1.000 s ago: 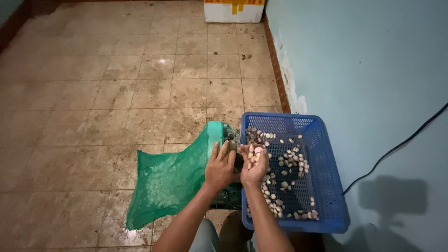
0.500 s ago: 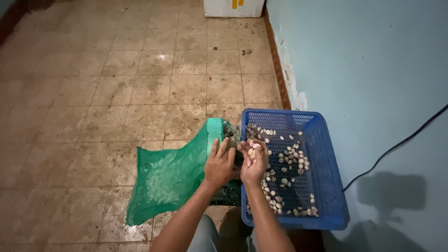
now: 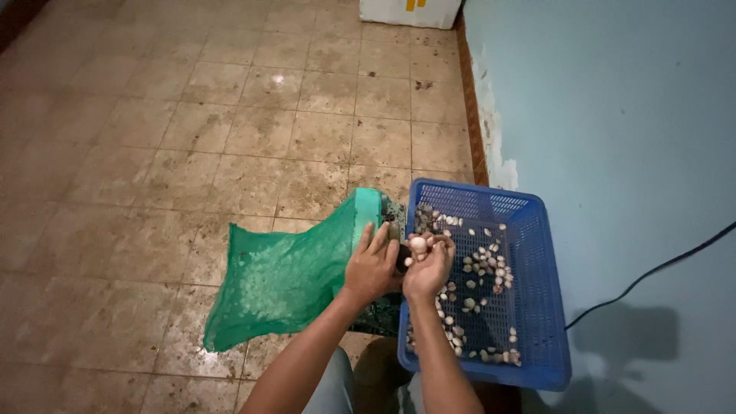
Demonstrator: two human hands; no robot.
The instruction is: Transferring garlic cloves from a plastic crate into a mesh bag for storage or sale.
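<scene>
Right, the right hand (image 3: 429, 264) is up over the near-left edge of the blue basket (image 3: 537, 322), fingers closed on a pale shell (image 3: 418, 244). The left hand (image 3: 372, 264) sits just beside it, fingers spread on the green net bag (image 3: 284, 280), which lies on the tiled floor (image 3: 192, 130). More shells (image 3: 483, 268) lie scattered in the basket.

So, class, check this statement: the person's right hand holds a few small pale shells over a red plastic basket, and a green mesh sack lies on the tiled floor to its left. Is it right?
Not quite. The head view shows the plastic basket is blue, not red. The rest stands: the right hand holds small pale shells over it, and the green mesh sack lies on the tiled floor to its left.
</scene>
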